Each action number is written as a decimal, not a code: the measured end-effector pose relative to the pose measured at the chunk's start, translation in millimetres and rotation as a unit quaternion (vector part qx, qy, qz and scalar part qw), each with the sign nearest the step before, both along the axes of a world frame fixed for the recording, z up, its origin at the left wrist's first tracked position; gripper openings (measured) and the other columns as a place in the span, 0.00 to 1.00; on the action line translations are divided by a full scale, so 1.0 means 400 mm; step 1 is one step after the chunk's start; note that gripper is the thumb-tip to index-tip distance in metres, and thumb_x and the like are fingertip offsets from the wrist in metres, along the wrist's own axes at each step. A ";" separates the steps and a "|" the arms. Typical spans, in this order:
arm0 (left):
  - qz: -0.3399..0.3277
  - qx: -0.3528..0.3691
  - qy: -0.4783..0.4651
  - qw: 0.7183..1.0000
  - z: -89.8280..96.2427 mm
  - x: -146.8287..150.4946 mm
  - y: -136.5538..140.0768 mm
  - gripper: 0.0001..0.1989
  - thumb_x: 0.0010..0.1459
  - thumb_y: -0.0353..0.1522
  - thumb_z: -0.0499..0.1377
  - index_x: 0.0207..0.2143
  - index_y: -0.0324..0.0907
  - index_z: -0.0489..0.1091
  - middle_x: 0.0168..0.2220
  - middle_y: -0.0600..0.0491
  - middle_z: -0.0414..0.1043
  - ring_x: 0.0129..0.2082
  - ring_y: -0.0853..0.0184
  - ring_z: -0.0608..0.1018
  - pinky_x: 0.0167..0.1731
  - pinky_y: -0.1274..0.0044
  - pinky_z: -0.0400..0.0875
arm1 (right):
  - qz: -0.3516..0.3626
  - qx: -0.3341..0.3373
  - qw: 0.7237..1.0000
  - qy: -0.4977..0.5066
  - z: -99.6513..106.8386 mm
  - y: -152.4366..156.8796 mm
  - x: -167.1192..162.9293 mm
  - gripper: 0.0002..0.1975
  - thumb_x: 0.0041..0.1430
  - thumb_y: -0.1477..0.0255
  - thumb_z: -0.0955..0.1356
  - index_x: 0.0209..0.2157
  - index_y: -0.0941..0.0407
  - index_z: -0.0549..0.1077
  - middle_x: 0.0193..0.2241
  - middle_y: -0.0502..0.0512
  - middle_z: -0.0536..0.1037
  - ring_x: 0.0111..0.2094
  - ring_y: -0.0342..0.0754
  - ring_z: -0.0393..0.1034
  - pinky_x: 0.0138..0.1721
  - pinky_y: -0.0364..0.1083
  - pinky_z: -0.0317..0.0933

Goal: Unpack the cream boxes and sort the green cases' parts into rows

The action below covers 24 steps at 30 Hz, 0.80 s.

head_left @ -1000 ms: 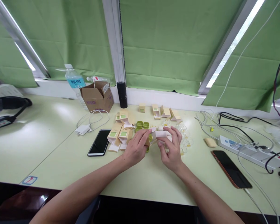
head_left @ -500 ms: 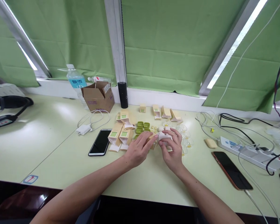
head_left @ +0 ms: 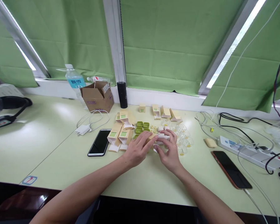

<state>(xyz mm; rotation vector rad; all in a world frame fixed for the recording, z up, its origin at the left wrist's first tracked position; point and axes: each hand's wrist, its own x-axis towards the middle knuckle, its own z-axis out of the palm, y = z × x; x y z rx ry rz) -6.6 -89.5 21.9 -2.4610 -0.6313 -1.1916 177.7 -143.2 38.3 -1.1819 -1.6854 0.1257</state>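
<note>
My left hand (head_left: 138,148) is closed around a small tan cardboard box (head_left: 152,137) with white flaps. From the other side my right hand (head_left: 170,151) grips the white flaps (head_left: 163,137) at its end, thumb below and fingers above. Most of the box is hidden by my fingers. Just behind my left hand sit several small green square containers (head_left: 140,123). Tiny yellow pieces (head_left: 153,128) and white pieces (head_left: 166,128) lie behind the box. Clear plastic covers (head_left: 186,141) are spread to the right of my right hand. Several tan boxes with open flaps (head_left: 123,133) stand left of my left hand.
More tan boxes (head_left: 165,111) stand along the back. A black-screened phone (head_left: 99,143), a cardboard carton (head_left: 98,98) and a black cylinder (head_left: 122,95) are at left. On the right lie another phone (head_left: 232,169), a power strip (head_left: 238,147), a beige case (head_left: 210,142) and tangled cables.
My right hand has moved slightly left and its fingers have come down over the white flaps of the box. My left hand keeps its hold in nearly the same place.
</note>
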 end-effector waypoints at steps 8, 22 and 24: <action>0.013 0.046 0.036 0.998 0.010 0.006 -0.016 0.29 0.67 0.23 0.53 0.68 0.40 0.56 0.52 0.39 0.74 0.56 0.53 0.76 0.43 0.68 0.80 | -0.015 -0.014 0.997 0.068 -0.005 0.006 -0.008 0.06 0.62 0.68 0.70 0.30 0.51 0.78 0.50 0.59 0.73 0.62 0.61 0.58 0.62 0.66 0.56; 0.109 -0.056 0.008 0.992 0.041 -0.013 -0.002 0.35 0.56 0.20 0.54 0.67 0.39 0.57 0.52 0.40 0.74 0.52 0.52 0.77 0.39 0.68 0.77 | 0.034 -0.117 0.887 0.445 0.024 0.026 0.028 0.20 0.54 0.54 0.76 0.30 0.52 0.67 0.24 0.45 0.76 0.27 0.46 0.74 0.32 0.47 0.73; 0.119 -0.061 0.005 0.991 0.044 -0.015 -0.002 0.34 0.56 0.21 0.55 0.66 0.39 0.58 0.52 0.40 0.74 0.52 0.51 0.77 0.37 0.69 0.76 | 0.032 -0.122 0.871 0.474 0.029 0.032 0.037 0.22 0.51 0.53 0.77 0.31 0.52 0.66 0.25 0.46 0.78 0.27 0.46 0.75 0.31 0.47 0.74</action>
